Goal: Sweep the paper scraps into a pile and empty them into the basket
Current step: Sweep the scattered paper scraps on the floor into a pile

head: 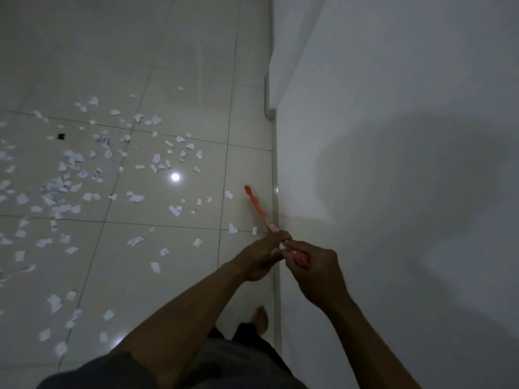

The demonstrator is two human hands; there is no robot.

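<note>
Head view, my foot (261, 318): stood bare on the tiled floor (168, 282), beside the wall (393, 108).
My right hand (317, 272): fingers curled round the red handle (259, 213)'s near end.
My left hand (261, 258): fingers wrapped the handle just ahead.
Paper scraps (136, 198): lay scattered across the tiles, left of the handle.

Glossy pale tile floor (182, 51), dark grout lines in a grid. Round bright light reflection (175, 177) on one tile. Small black speck (60, 136) on the floor far left, can't tell what it is. White wall (393, 66) fills the right side, with a large soft shadow (407, 169) on it. Shiny skirting strip (275, 169) runs along the wall's foot.
</note>
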